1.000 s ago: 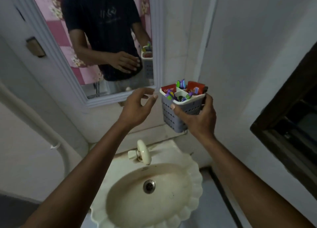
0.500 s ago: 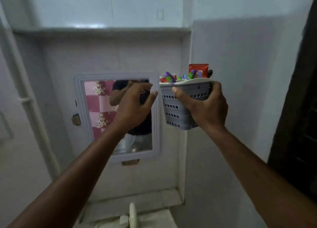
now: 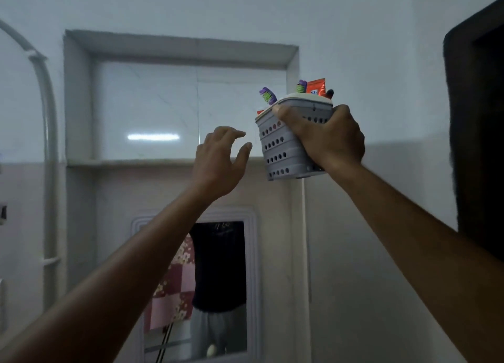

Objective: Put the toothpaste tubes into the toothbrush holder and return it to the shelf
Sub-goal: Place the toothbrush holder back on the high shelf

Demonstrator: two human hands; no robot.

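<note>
Your grey perforated toothbrush holder [image 3: 283, 147] is packed: a red toothpaste tube [image 3: 316, 86] stands out of its far side, the red edge of another tube [image 3: 260, 112] peeks over the near left rim, and purple-and-green toothbrush heads [image 3: 267, 95] poke up beside them. A small dark tip shows at the far right corner, too blurred to name. The holder tilts a little, its top leaning to the right.

Your right hand [image 3: 326, 136] is wrapped tight around the holder's right side, thumb pressed along the white rim and the fingers curled behind it. Your left hand [image 3: 218, 160] holds nothing; its fingers are spread and loosely curled, just left of the holder and not touching it.

The holder is up in the air in front of the right end of the recessed wall shelf [image 3: 131, 162], its base hanging a little below the level of the shelf ledge. It does not rest on the shelf.

Compared with half a second ago, you have raised the holder higher and your view has swung upward: the shelf recess now fills the middle of the scene, the mirror [image 3: 201, 294] has dropped to the bottom, and the sink is out of sight. Your left hand has drifted slightly further from the holder.
</note>
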